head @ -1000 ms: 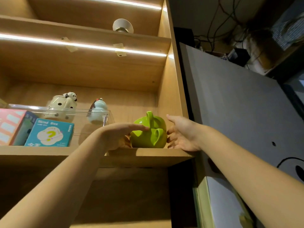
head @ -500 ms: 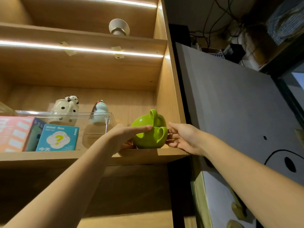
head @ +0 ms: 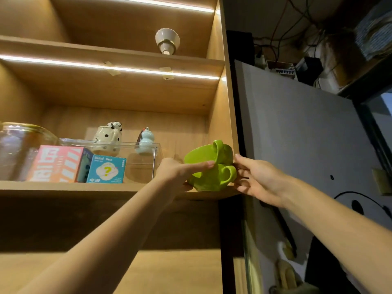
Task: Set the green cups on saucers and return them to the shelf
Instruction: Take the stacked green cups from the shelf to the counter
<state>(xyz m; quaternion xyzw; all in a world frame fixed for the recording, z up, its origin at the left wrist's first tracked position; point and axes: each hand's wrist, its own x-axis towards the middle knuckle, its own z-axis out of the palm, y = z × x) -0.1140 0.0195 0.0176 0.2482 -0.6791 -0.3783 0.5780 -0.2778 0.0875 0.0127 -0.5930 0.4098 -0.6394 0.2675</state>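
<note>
Two green cups sit stacked at the right end of the wooden shelf (head: 106,188). The upper green cup (head: 203,153) is tilted, its handle pointing up. The lower green cup (head: 212,179) has its handle toward the right. My left hand (head: 180,172) holds the stack from the left, with fingers stretched between the two cups. My right hand (head: 254,179) grips the stack from the right, by the lower cup's handle. No saucers show.
Left of the cups stand a clear plastic box (head: 144,164), a blue blind box (head: 106,169), a pink carton (head: 57,164) and a glass jar (head: 19,145). Two ceramic figures (head: 108,134) stand behind. The cabinet's side panel (head: 224,124) is close on the right.
The cups have come forward toward the shelf's front edge and the upper one tilts more. My hands have closed in on both sides of the stack.
</note>
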